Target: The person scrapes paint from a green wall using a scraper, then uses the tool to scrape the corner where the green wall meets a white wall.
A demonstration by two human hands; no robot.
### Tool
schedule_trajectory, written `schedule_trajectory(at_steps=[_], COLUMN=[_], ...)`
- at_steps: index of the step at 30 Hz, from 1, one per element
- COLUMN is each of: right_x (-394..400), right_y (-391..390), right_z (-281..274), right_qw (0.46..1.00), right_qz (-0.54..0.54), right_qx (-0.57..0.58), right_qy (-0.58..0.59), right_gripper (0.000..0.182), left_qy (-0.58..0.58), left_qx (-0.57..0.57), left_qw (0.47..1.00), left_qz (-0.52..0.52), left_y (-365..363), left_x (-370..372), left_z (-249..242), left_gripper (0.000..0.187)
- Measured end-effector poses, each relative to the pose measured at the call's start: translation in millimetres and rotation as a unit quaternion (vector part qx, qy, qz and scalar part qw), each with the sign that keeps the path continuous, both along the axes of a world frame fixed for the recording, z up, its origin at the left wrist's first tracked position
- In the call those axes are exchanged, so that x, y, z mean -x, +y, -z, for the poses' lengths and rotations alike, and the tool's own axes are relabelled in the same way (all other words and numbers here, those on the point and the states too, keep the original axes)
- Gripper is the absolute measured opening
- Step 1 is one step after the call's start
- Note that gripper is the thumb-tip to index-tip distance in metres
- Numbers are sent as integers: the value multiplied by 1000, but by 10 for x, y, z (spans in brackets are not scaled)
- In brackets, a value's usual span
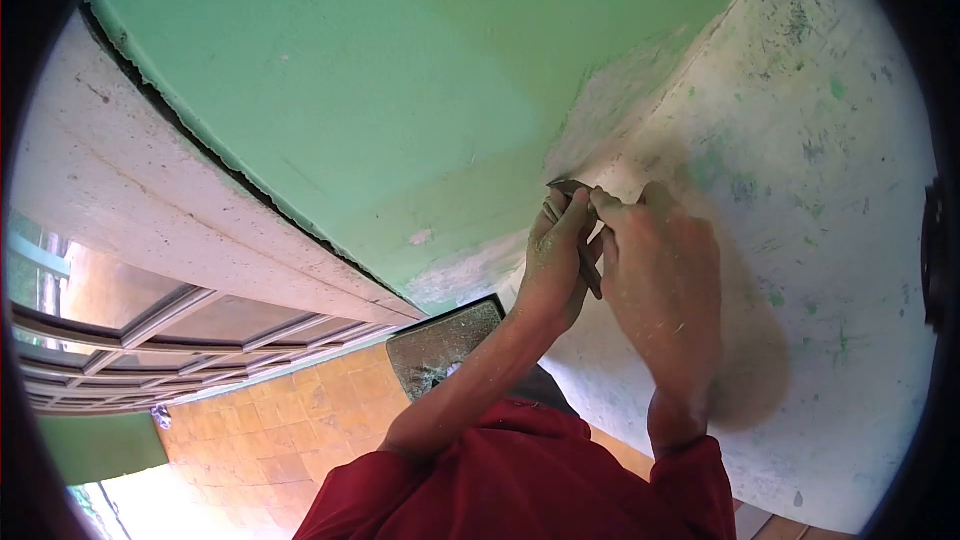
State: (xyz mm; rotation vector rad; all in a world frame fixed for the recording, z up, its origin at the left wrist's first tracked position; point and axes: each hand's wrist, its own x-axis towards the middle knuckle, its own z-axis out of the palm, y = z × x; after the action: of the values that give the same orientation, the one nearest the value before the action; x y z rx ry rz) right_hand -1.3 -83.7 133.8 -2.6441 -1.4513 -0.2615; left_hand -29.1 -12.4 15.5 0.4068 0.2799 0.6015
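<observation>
My left hand [557,265] is closed around a thin scraper [591,272], whose handle end sticks out below the fingers. The scraper's dark blade [568,184] is at the edge of the green paint, near the wall corner. My right hand [664,285] is closed beside it, with thumb and fingertips pinched at the blade's right side. Around the hands, green painted wall [400,90] lies to the left and a whitish wall with green flecks [840,240] to the right. Bits of green dust cling to both hands and forearms.
A pale frame [200,190] with a dark gap along it borders the green wall. Window panes [250,320] are at the lower left. Below are an orange tiled floor [270,430] and a dark surface strewn with flakes [440,340], near my left forearm.
</observation>
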Motion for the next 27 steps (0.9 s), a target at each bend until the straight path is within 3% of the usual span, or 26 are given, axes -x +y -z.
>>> schedule_trajectory(at_steps=[10,16,19,23,25,27], right_x=[-9,-23,-128,-189,-230,-29], right_y=[-100,-129,-155,-127,-86,-156], right_z=[15,62,19,306,256,42], right_qw=[999,999,998,998,996,1000], right_qz=[-23,-1,-54,-64,-88,3], right_qx=[40,35,-15,23,25,-14], right_qy=[-11,11,2,5,-21,13], right_gripper=[30,28,26,25,26,27], left_qy=[-9,-4,10,4,48,4], left_qx=[15,-2,7,27,15,-25], left_qw=[999,1000,1000,997,999,1000], left_qz=[35,14,10,75,3,8], left_y=[23,-3,-47,19,-52,-59], left_x=[32,13,47,-47,-29,18], left_z=[40,49,-120,393,167,15], left_gripper=[16,16,15,16,15,18])
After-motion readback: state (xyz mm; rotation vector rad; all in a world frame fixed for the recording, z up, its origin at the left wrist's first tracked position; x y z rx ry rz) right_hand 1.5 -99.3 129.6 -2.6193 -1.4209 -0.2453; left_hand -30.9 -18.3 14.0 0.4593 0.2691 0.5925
